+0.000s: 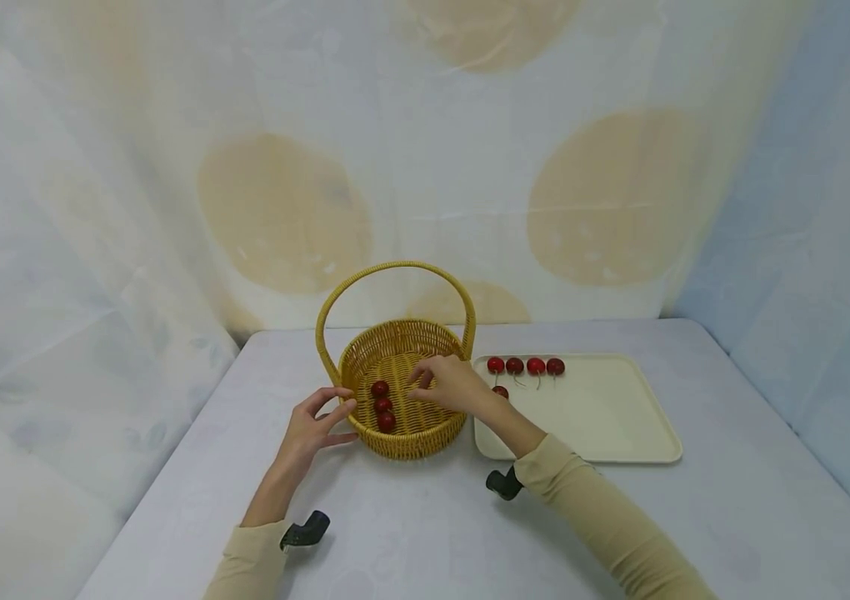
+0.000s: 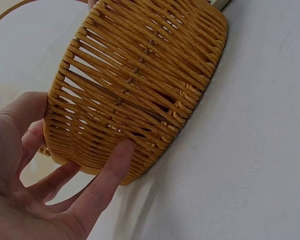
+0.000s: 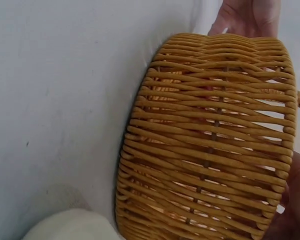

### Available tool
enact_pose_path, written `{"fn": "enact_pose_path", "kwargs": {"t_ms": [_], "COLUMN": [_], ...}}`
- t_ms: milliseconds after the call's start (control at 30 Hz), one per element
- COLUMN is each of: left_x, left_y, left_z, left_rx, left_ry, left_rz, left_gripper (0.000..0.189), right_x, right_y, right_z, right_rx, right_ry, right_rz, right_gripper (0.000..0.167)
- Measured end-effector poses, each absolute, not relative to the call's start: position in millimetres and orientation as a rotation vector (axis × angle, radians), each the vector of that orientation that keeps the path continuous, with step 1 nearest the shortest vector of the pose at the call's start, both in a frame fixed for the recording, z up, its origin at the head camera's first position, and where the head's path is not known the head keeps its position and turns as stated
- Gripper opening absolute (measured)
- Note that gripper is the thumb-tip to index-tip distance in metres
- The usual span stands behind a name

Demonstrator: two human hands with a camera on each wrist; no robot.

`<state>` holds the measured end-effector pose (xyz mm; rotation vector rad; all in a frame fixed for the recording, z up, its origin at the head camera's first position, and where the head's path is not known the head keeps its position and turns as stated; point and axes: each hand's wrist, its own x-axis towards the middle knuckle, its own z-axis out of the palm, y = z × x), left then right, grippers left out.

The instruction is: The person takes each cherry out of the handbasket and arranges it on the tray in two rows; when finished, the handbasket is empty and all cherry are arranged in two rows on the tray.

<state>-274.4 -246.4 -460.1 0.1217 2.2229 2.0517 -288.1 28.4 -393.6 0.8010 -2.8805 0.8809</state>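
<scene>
A round yellow woven basket (image 1: 402, 446) with a tall arched handle (image 1: 395, 265) stands on the table. Inside it, on the left, three dark red cherries (image 1: 382, 406) lie in a row. My left hand (image 1: 307, 429) touches the basket's left side, fingers spread along the rim and outer wall; its fingertips also show against the weave in the left wrist view (image 2: 97, 192). Over the basket's right part reaches my right hand (image 1: 451, 383), fingers bent and apart, with nothing visible between them. In the right wrist view the woven wall (image 3: 205, 135) mostly covers that hand.
Right of the basket lies a cream rectangular tray (image 1: 597, 417). Several stemmed cherries (image 1: 535, 367) line its far left edge, and another cherry (image 1: 500, 391) sits just below, partly behind my right forearm. Patterned cloth (image 1: 425, 167) hangs behind the table.
</scene>
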Motion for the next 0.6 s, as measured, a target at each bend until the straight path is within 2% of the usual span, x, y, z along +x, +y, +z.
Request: {"fn": "enact_pose_path", "kwargs": {"t_ms": [600], "left_x": [-273.6], "left_y": [-246.4], "left_z": [-459.1], "left_rx": [0.101], "left_ry": [2.247], "left_rz": [2.031], "left_gripper": [0.055], "right_x": [-297.0], "right_y": [7.8], "right_z": [-403.4], "right_rx": [0.804], "right_ry": [-2.952], "right_rz": [0.893], "right_gripper": [0.033]}}
